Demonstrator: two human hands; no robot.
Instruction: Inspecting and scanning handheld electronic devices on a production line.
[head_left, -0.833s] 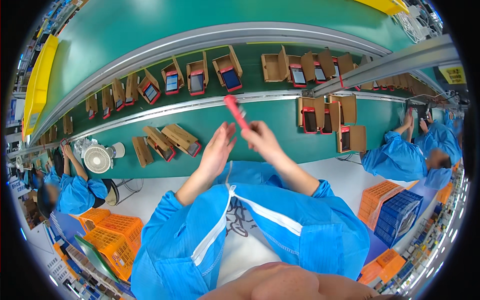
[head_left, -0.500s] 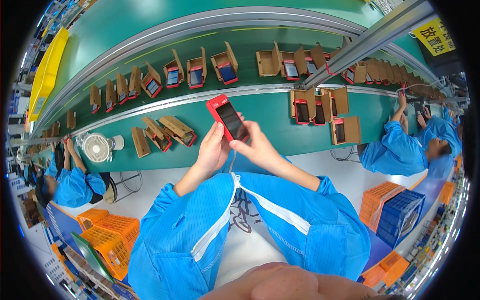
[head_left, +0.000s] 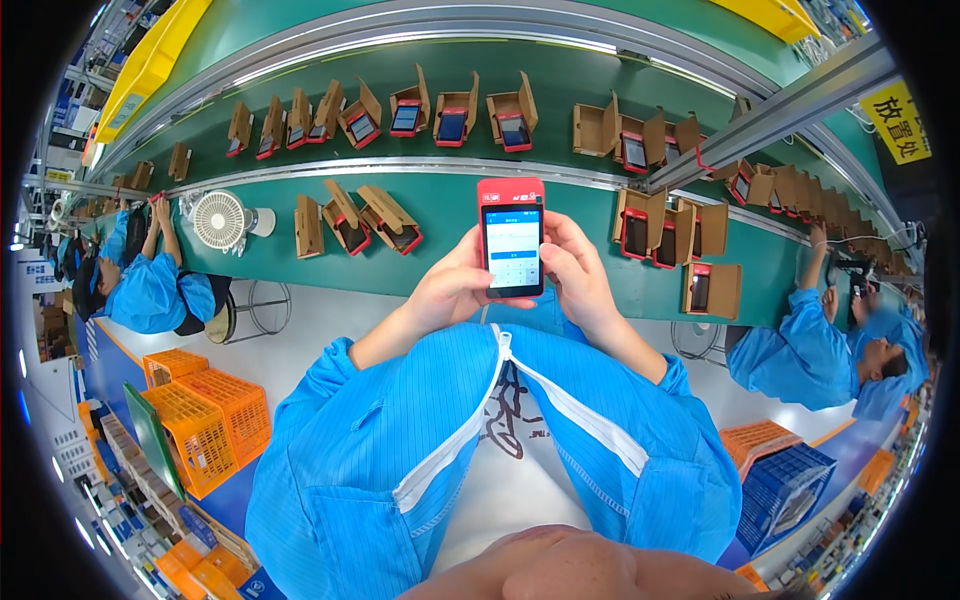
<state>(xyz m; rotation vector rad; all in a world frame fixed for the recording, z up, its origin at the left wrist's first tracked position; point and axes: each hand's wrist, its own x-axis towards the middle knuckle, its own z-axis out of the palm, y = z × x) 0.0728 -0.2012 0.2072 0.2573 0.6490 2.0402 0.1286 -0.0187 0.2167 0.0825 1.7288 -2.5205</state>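
A red handheld payment terminal (head_left: 512,240) is held upright in front of me, its screen lit with a white and blue page and a keypad. My left hand (head_left: 452,282) grips its lower left side, thumb beside the lower screen edge. My right hand (head_left: 580,272) wraps its right side, with the thumb at the screen's right edge. The fingers behind the terminal are hidden. Beyond it, on the green bench (head_left: 450,195), a brown carton (head_left: 392,218) and others to the left hold red terminals. More open cartons (head_left: 712,290) with terminals stand to the right.
Across the bench, a row of open cartons (head_left: 456,108) with terminals lines the strip behind a metal rail (head_left: 400,165). A white fan (head_left: 222,219) stands left. People in blue (head_left: 795,345) work at both sides. Orange crates (head_left: 210,420) and a blue crate (head_left: 787,490) are on the floor.
The terminal has turned from a slant to upright, and its dark screen is now lit. Both hands have shifted their hold to its two sides. The whole view has shifted slightly.
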